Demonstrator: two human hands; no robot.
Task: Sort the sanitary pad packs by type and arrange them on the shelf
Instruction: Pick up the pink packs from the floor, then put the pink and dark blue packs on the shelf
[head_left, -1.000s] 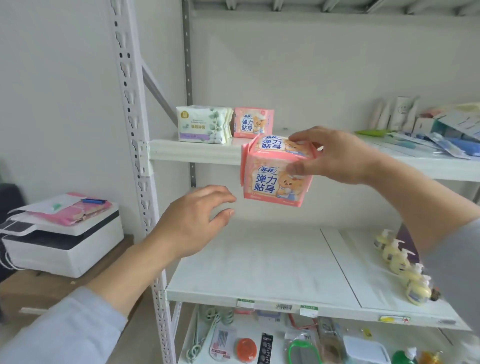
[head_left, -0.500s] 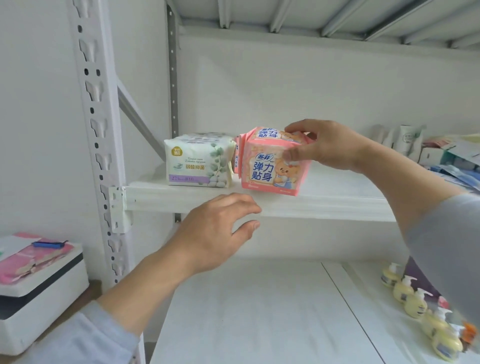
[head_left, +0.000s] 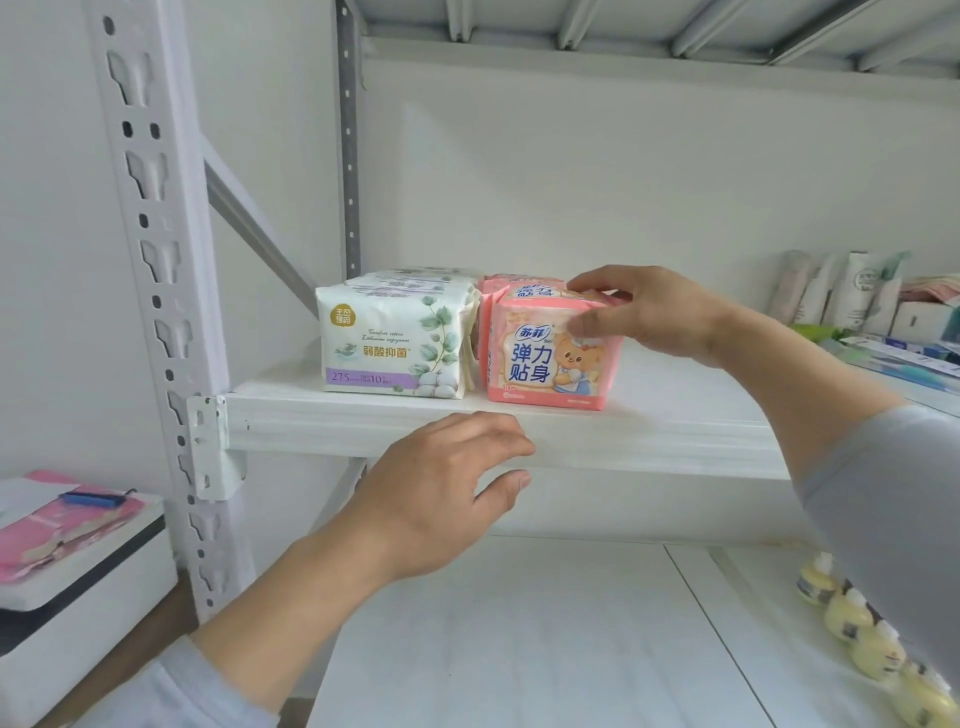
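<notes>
Head view: pink bear-printed pack (head_left: 553, 358)

White pad pack (head_left: 396, 344), centre-left of the frame: showing a gold round badge with unreadable characters, the script line "Comfort cotton", large characters 弱酸抑菌, and a purple band reading "275" and "10".

Pink pad pack (head_left: 551, 358), centre of the frame: displaying the blue logo 苏菲, large blue characters 弹力贴身 and a small "10" at its lower left corner; its top face is repeating 贴身, partly hidden.
</notes>
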